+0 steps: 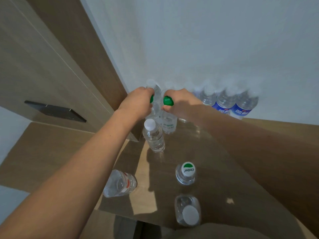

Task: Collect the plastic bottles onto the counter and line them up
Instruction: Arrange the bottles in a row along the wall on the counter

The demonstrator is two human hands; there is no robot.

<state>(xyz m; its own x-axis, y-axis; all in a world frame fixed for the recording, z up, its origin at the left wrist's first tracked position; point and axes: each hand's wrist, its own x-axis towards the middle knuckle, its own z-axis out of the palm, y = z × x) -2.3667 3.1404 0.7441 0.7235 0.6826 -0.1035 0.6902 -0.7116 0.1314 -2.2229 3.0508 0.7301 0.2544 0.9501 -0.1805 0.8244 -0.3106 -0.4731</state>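
Observation:
My left hand (136, 102) grips the green cap of a clear bottle (154, 109) at the back of the wooden counter (224, 161). My right hand (181, 102) grips the neck of a second green-capped bottle (169, 124) right beside it. Both bottles stand close to the wall, near a white-capped bottle (152, 87) in the corner. Along the wall to the right stand blue-labelled bottles (241, 106) in a row. Nearer me are a white-capped bottle (153, 135), a bottle with a green-and-white cap (186, 173), another white-capped one (188, 211), and a bottle lying on its side (120, 183).
A wooden cabinet panel (77, 57) rises at the left of the counter, with a dark rectangular slot (55, 111) in it. The white wall (207, 40) backs the counter. The counter's front edge lies just under the nearest bottle.

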